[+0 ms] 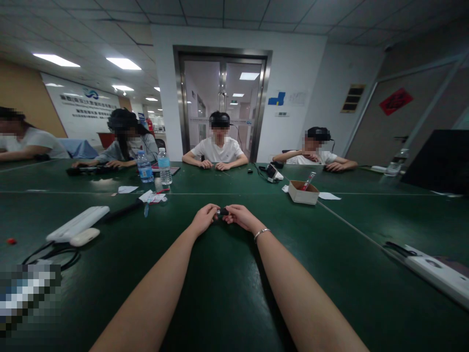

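Observation:
A small black object with a silvery end, perhaps a USB stick, is held between both hands just above the green table. My left hand pinches its left, silvery end. My right hand, with a bracelet at the wrist, grips the black right end with thumb and fingers. Both arms stretch forward over the table. The fingers cover much of the object, so its exact kind is unclear.
To the left are a white power bank-like block, a white mouse-shaped item and black cables. Two water bottles and a small box stand farther back. A white power strip lies right. Several people sit opposite.

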A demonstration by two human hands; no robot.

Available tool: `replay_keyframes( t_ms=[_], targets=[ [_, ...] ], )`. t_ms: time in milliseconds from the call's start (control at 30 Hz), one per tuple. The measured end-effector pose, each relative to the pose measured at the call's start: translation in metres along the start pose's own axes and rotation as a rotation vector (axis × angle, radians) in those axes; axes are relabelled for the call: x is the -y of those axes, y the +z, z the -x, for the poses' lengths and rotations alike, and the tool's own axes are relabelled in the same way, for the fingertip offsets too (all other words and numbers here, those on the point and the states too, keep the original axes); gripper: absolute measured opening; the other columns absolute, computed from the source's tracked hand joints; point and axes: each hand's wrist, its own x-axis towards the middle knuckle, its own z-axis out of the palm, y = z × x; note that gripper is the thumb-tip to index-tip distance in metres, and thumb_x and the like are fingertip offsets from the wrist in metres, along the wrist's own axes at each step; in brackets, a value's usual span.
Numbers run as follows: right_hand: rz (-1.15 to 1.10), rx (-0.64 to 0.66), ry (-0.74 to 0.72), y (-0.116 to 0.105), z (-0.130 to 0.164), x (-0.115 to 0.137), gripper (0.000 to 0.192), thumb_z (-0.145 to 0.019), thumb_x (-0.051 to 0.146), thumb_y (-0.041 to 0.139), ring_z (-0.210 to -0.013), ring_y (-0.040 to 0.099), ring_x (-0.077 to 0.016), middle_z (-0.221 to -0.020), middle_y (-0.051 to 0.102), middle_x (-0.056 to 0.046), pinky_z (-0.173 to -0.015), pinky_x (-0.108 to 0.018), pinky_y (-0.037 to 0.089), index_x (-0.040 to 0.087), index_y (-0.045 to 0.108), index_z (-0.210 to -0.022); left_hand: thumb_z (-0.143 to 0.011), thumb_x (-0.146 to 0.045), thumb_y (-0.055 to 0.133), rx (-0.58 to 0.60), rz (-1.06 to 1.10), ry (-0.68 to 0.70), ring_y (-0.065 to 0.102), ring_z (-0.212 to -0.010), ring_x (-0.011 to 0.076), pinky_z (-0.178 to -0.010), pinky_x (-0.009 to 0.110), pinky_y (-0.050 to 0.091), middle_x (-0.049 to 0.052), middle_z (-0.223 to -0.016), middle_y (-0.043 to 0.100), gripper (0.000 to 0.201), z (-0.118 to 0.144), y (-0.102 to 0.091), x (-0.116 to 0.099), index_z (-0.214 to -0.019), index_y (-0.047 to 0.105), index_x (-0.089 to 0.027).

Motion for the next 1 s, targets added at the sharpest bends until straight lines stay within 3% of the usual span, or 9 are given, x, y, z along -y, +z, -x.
replay_keyframes(
  t_ms=[1000],
  targets=[
    [0.015, -0.015, 0.026, 0.0016, 0.0002, 0.0006, 0.012, -0.088, 0.014, 0.049, -0.047, 0.058, -0.0093, -0.059, 0.063, -0.007, -0.048, -0.017, 0.050, 0.007, 0.057, -0.082, -0.079, -0.036, 0.045, 0.015, -0.047, -0.029, 0.050, -0.060, 0.0103, -0.056, 0.022, 0.039, 0.002, -0.074, 0.057, 0.030, -0.0037, -0.0016, 0.0081, -0.095, 0.060, -0.016]
  ],
)
